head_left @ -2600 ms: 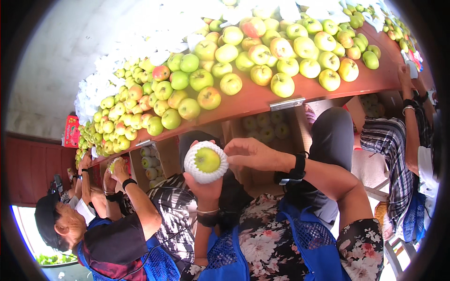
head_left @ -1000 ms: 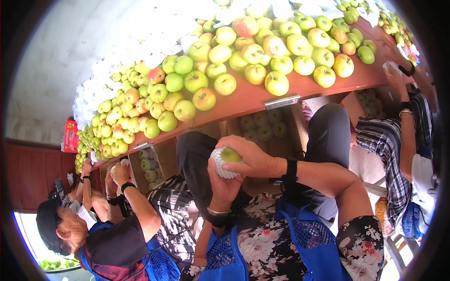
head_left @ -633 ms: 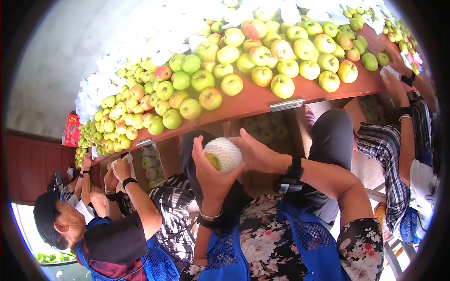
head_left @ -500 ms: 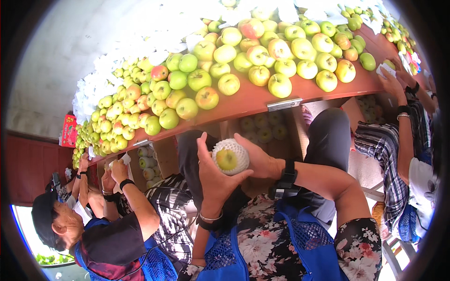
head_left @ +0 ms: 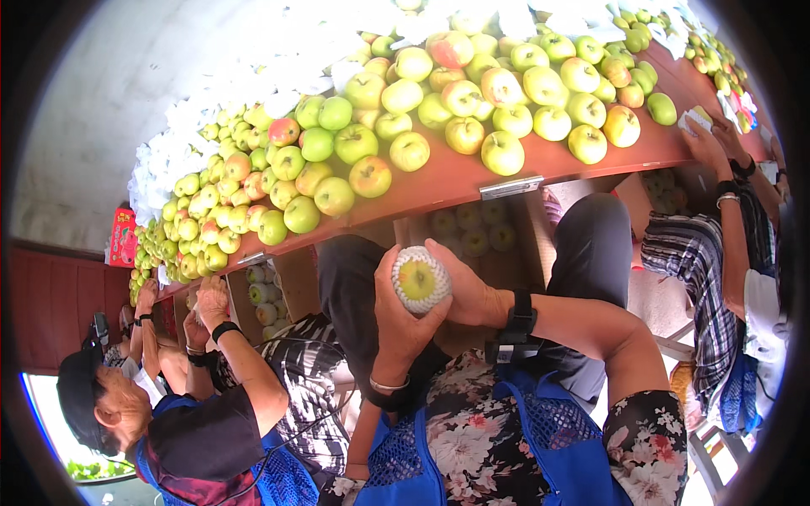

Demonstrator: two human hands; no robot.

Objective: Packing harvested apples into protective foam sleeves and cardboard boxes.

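Observation:
Above my lap, a yellow-green apple (head_left: 417,277) sits in a white foam net sleeve (head_left: 422,305), its bare top showing through the sleeve's opening. My left hand (head_left: 396,325) is wrapped round its left and lower side. On the other side, my right hand (head_left: 468,291) presses against the sleeved apple, and some of its fingers are hidden behind it. Both hands grip the same fruit. Beyond them, many loose green and reddish apples (head_left: 503,153) are heaped on the reddish-brown table (head_left: 439,190).
Under the table, an open cardboard box (head_left: 413,232) holds sleeved apples (head_left: 474,242); another row of sleeved apples (head_left: 266,295) is at left. White foam sleeves (head_left: 164,169) pile along the back. A co-worker (head_left: 194,405) sits close at left, another person's arm (head_left: 732,244) at right.
My left hand has shifted slightly right and closed more tightly round the sleeved apple. The sleeve now sits more snugly about the fruit, whose opening faces up more squarely.

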